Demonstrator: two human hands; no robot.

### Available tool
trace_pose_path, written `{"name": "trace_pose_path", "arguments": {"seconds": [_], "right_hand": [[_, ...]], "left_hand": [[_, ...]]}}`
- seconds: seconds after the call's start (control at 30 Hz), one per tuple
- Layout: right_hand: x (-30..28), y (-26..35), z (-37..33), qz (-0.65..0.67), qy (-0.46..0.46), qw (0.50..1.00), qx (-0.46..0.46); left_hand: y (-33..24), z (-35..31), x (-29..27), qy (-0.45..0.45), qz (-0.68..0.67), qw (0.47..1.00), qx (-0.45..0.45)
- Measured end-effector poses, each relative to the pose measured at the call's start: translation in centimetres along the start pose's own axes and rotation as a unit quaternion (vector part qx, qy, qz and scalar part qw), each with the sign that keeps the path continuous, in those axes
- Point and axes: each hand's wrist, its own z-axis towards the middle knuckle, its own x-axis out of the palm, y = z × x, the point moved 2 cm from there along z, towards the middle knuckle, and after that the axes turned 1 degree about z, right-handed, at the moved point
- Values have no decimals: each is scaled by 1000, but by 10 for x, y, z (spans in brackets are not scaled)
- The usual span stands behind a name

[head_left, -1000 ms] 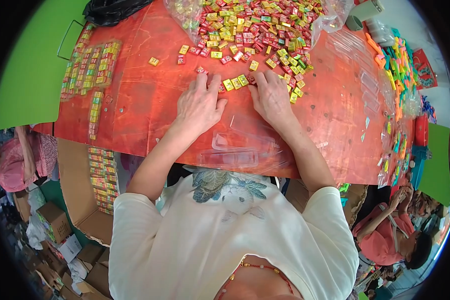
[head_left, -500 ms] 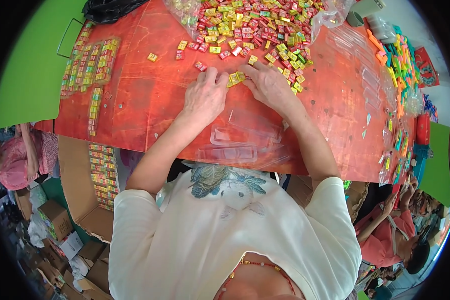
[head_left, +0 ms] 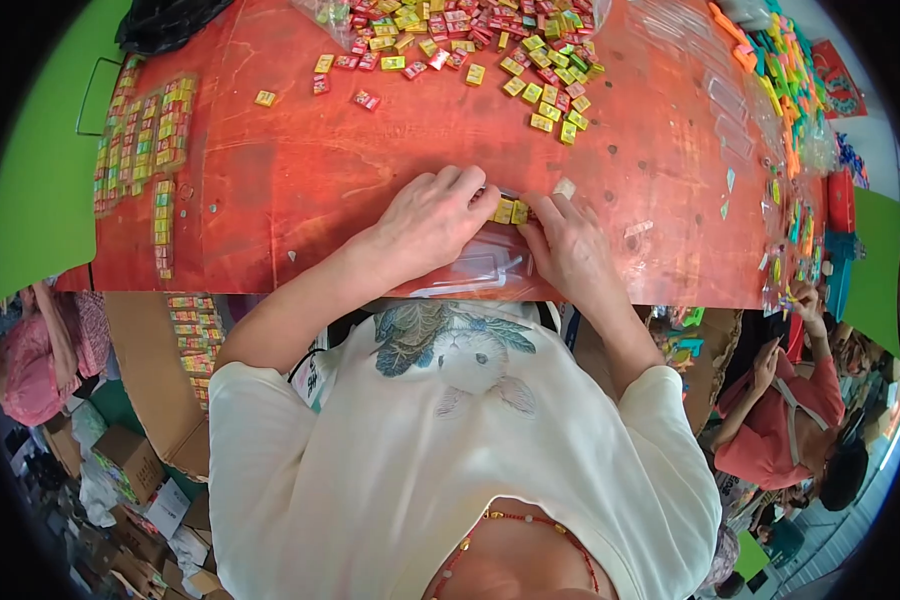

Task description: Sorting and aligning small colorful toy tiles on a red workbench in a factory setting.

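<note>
No wording can be read: marks on the small yellow and red boxes (head_left: 475,75) and the brown carton (head_left: 135,462) look too small or blurred

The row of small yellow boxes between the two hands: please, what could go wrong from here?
The row of yellow boxes seems to be held at its ends by the left hand and the right hand, so uneven pressure could let a middle box slip out. A clear plastic tray lies at the near edge of the red table, close to the left forearm, which might nudge it off.
</note>
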Motion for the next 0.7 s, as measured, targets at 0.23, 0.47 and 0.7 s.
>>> {"name": "trace_pose_path", "arguments": {"seconds": [0.23, 0.47, 0.7], "right_hand": [[6, -8, 27, -48, -17, 998, -33], [16, -9, 90, -51, -18, 997, -60], [9, -17, 77, 10, -56, 997, -61]], "left_hand": [[22, 16, -1, 3, 14, 999, -36], [65, 25, -15, -43, -20, 991, -127], [80, -4, -28, -120, -115, 979, -120]]}}
